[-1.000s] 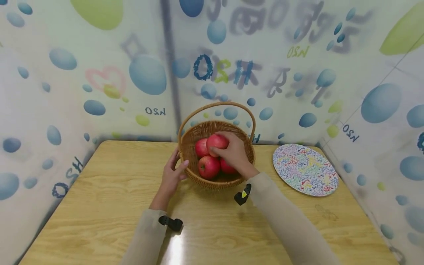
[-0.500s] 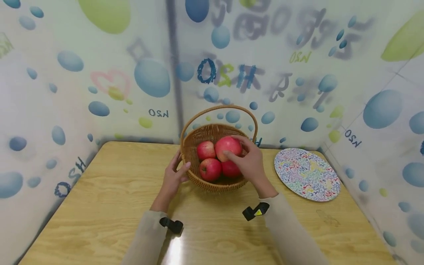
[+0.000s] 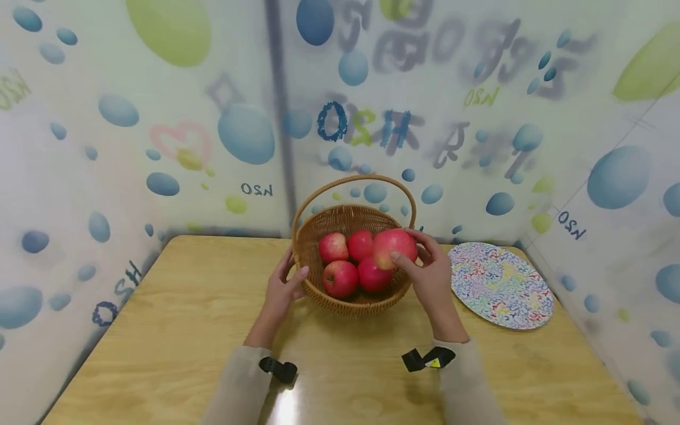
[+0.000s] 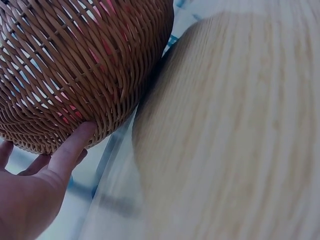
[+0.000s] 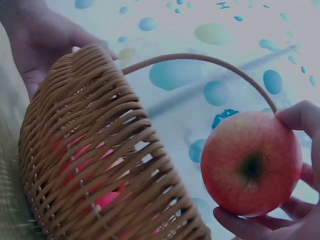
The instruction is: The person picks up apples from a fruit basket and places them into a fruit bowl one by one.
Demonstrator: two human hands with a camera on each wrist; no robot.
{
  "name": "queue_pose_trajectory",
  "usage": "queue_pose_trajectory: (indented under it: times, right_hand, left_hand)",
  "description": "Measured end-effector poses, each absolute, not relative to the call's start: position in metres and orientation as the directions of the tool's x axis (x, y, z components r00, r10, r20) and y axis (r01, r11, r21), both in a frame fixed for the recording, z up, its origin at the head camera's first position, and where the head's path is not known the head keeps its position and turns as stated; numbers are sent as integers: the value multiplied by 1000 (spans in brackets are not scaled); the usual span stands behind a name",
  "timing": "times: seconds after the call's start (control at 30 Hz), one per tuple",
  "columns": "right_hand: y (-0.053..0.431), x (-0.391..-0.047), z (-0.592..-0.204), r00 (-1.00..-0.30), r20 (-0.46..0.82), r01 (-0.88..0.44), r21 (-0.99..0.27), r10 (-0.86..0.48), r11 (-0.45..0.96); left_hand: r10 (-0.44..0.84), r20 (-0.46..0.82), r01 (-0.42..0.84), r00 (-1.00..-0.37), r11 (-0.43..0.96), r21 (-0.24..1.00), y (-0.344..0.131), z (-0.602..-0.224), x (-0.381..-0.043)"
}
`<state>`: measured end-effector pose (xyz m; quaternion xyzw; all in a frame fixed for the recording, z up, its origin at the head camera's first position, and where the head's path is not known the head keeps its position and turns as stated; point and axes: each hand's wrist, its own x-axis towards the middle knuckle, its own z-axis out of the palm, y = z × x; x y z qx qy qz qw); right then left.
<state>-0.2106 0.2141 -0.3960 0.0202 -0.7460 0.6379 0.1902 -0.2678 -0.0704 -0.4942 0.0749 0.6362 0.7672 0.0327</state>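
Note:
A brown wicker basket (image 3: 345,306) with an arched handle stands against the back wall, several red apples (image 3: 340,278) lying in it. Above its right rim, my right hand (image 3: 437,283) holds another red apple (image 3: 394,248) between thumb and fingers. The right wrist view shows one dimpled end of this held apple (image 5: 252,162), apart from the basket's side. At the basket's left end, my left hand (image 3: 278,298) rests against the outer weave with its thumb straight and fingers spread. In the left wrist view a fingertip touches the wicker wall (image 4: 75,75); the other fingers are partly hidden behind it.
An oval plate (image 3: 502,286) with a multicoloured speckled pattern lies to the right of the basket. The wooden table (image 3: 175,330) ends at patterned walls (image 3: 212,106) behind and on both sides.
My right hand has carried its apple rightward from over the pile to the basket's right rim. An apple behind it now shows. The left hand stays at the basket's left side.

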Motion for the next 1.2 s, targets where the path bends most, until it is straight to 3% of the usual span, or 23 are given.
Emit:
queue_pose_trajectory:
  times: [0.37, 0.7, 0.9, 1.2]
  right_hand:
    - [236, -203, -390, -895, 342, -292, -935, 287, 204]
    - [269, -204, -388, -823, 376, -296, -924, 427, 242]
    - [294, -204, -395, -800, 317, -217, -945, 510, 246]
    - [318, -216, -418, -753, 281, -30, -918, 595, 396]
  left_hand:
    - [155, 59, 33, -986, -166, 986, -74, -497, -272]
    - [177, 64, 33, -982, -177, 984, -73, -491, -270]
    - [173, 45, 14, -984, -175, 985, -71, -492, -268]
    - [180, 48, 15, -983, -181, 983, -72, -491, -273]
